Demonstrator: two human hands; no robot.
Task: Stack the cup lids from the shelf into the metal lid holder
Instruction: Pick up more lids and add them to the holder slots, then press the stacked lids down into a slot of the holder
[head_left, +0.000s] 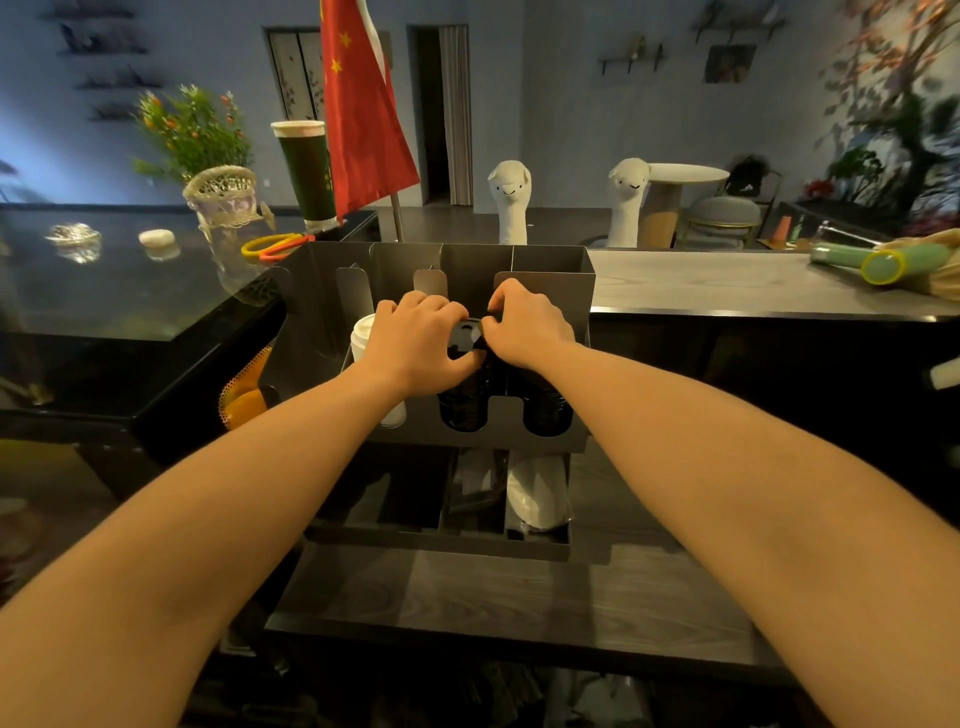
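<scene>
A grey metal lid holder (540, 270) with several upright compartments stands on the counter in front of me. A black cup lid (466, 335) sits at the top of the middle slot, above a stack of black lids (462, 402). My left hand (418, 340) grips the lid from the left with curled fingers. From the right, my right hand (524, 325) pinches the same lid's edge. Another black stack (545, 413) fills the right slot, and white lids (363, 335) fill the left slot.
Below the holder a metal tray (441, 540) holds white lids or cups (535, 493). A glossy black counter (130, 291) at the left carries a basket, a tall dark cup and a red flag. A grey wooden counter (727, 283) runs to the right.
</scene>
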